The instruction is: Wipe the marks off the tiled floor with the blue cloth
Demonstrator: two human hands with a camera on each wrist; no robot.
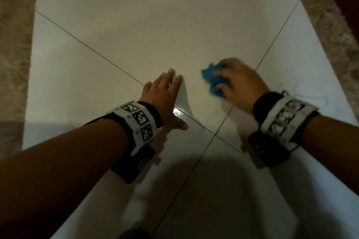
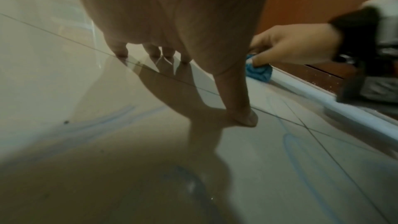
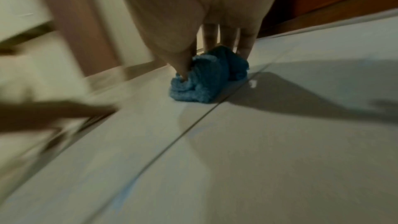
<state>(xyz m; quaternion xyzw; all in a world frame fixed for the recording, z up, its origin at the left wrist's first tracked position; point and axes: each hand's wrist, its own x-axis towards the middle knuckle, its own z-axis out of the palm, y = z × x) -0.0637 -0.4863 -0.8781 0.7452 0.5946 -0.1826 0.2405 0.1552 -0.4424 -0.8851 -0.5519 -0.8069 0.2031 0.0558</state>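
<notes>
The blue cloth [image 1: 214,81] is scrunched in a ball on the tiled floor [image 1: 155,24], just past where the tile lines cross. The right hand [image 1: 240,85] grips it, thumb and fingers curled round it, pushing it down. Blue marks [image 1: 310,94] lie closer to the person than the cloth, beside the right wrist, so I think the cloth must be pulled back to them. The left hand [image 1: 165,100] is flat on the floor, fingers straight, holding nothing.

Left hand [image 1: 163,95]: fingers straight and spread, fingertips and thumb braced downward. Right hand [image 1: 240,84]: fingers and thumb curled, gripping; motion-blurred.
</notes>
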